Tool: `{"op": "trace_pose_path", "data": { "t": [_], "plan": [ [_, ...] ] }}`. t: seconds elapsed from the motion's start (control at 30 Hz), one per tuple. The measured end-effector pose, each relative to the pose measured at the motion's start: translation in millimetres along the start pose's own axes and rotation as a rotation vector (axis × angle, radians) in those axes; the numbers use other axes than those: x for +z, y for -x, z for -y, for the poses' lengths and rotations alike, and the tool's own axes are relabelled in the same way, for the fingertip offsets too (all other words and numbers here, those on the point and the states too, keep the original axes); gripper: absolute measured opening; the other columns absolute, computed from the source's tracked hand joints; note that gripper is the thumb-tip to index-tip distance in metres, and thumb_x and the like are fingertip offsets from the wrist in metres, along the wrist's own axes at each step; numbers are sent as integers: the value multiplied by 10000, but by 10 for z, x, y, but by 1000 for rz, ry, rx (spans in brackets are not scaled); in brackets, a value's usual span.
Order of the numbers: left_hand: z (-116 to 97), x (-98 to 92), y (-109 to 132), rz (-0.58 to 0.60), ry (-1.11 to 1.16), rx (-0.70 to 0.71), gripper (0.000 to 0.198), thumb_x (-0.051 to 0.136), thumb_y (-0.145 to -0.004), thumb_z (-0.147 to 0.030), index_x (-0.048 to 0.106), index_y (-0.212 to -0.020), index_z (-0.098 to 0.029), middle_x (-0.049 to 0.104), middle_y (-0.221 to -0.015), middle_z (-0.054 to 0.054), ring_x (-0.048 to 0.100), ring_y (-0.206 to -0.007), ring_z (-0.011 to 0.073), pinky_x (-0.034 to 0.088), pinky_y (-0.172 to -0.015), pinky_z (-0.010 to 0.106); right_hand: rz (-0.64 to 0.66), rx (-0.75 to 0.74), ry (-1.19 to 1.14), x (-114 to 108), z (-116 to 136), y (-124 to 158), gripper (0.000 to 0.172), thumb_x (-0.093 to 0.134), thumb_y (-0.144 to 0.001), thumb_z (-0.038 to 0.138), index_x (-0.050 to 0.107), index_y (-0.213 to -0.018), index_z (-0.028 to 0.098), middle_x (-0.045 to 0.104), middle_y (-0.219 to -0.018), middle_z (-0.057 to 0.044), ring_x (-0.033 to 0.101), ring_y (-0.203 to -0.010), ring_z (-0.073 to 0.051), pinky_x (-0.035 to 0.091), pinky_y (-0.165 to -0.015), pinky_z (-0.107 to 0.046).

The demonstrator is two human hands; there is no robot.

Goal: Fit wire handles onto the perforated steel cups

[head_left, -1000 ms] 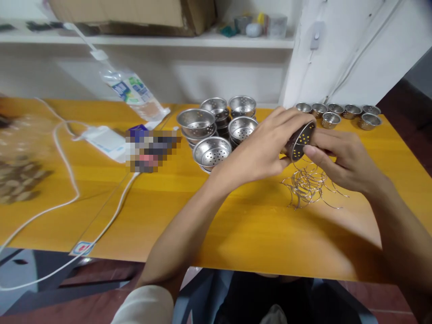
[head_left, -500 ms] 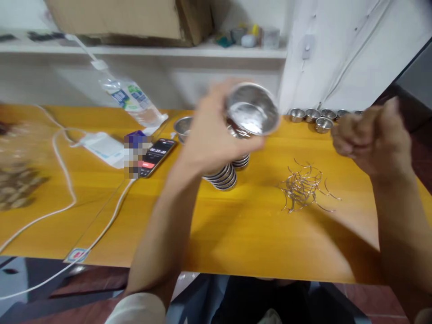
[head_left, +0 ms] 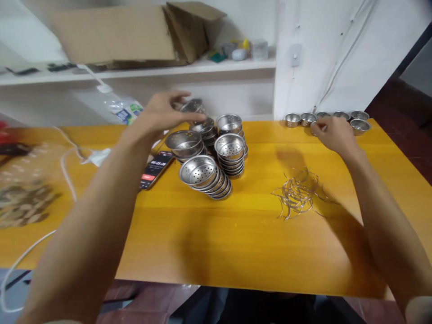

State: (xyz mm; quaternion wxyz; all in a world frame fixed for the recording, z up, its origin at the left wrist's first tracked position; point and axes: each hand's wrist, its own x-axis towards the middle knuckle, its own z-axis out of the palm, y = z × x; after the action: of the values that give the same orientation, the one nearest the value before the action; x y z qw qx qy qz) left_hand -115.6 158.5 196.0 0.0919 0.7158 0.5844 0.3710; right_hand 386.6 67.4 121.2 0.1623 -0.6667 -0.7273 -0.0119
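Observation:
My left hand [head_left: 162, 111] is at the back left of the table, its thumb and fingers around a perforated metal cup [head_left: 192, 106] above the rear stacks. Other stacks of perforated cups stand in front, among them a leaning stack [head_left: 198, 172] and an upright one [head_left: 230, 147]. At the back right, my right hand [head_left: 332, 133] has its fingers closed on a small metal cup [head_left: 313, 128], mostly hidden by them. A row of small cups [head_left: 292, 119] lines the table's back edge there. A tangle of thin curved wires [head_left: 297, 193] lies between my forearms.
A phone [head_left: 157, 170], white cables and a tilted plastic bottle [head_left: 123, 110] are at the left. Further left lies a plastic bag of brownish pieces [head_left: 27, 202]. A cardboard box [head_left: 118, 36] sits on the shelf [head_left: 229, 66] above the yellow table [head_left: 256, 252].
My left hand has moved left and back with its cup, uncovering the front stacks. My right hand has moved left to the small cups and closed on one. The view has shifted.

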Motion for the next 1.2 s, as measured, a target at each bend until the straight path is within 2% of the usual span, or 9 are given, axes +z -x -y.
{"op": "trace_pose_path", "data": {
  "t": [0.17,0.37,0.53,0.6,0.7,0.83,0.9,1.03,1.2],
  "plan": [
    [-101,-55,-11,177,-110,68,770,1068,-601,-561,841,-1234,-186,870,-1011,34,646,-835,195,622,-868,452,-107,-13,73,651,-495,-116,496,567,-1069,247,659,-1540,122,567,-1640,-279,564,-1317,-376,453,-1054,-464],
    [53,-33,-154,286,-161,134,819,1120,-459,-646,850,-1101,-215,824,-846,-27,589,-754,173,637,-870,513,-76,-1,-1,839,-599,-52,432,475,-1122,201,673,-1491,95,717,-1402,-260,584,-1252,-331,432,-992,-411],
    [-183,-115,-53,249,-177,124,896,1110,-475,-676,818,-1193,-226,820,-940,-15,618,-852,204,631,-930,569,-137,41,-34,557,-449,-112,255,615,-1082,304,805,-1122,139,767,-1208,-209,665,-1035,-299,447,-867,-399],
    [-500,-212,121,87,-138,80,994,1110,-502,-644,757,-1335,-233,822,-1212,28,667,-1034,272,602,-1030,645,-212,6,-90,334,-262,-73,274,631,-1081,384,800,-1077,168,767,-1133,-182,677,-977,-285,469,-865,-405],
    [-1123,-248,614,-113,34,328,767,977,-804,-593,662,-1465,-367,751,-1451,-1,658,-1314,310,560,-1158,593,-349,-100,-291,-48,218,121,324,629,-1081,490,736,-943,217,746,-933,-121,669,-861,-253,492,-813,-399],
    [-1842,168,1438,259,49,610,950,922,-871,-518,429,-1675,-406,628,-1578,91,669,-1395,389,611,-1133,598,-292,-352,-554,-375,926,518,402,613,-1095,569,606,-848,252,675,-754,-27,578,-680,-179,446,-679,-347],
    [-2035,431,1677,278,33,604,881,886,-916,-408,424,-1666,-367,564,-1616,137,643,-1442,415,597,-1162,613,-299,-520,-638,-427,1126,662,436,657,-1082,562,535,-807,245,609,-707,4,516,-631,-149,404,-640,-329],
    [-2065,592,1671,197,61,606,457,784,-964,-220,651,-1395,-292,691,-1414,97,729,-1272,321,625,-1107,514,-146,-730,-646,-516,1137,748,465,615,-1116,570,548,-802,233,582,-751,3,509,-689,-151,377,-668,-324],
    [-1836,487,1487,272,119,643,143,710,-1033,-291,719,-1171,-258,808,-1133,41,778,-1080,260,644,-1015,440,203,-665,-475,-628,988,748,456,564,-1122,616,687,-903,236,680,-858,-29,530,-696,-161,369,-702,-336]
  ]
}}
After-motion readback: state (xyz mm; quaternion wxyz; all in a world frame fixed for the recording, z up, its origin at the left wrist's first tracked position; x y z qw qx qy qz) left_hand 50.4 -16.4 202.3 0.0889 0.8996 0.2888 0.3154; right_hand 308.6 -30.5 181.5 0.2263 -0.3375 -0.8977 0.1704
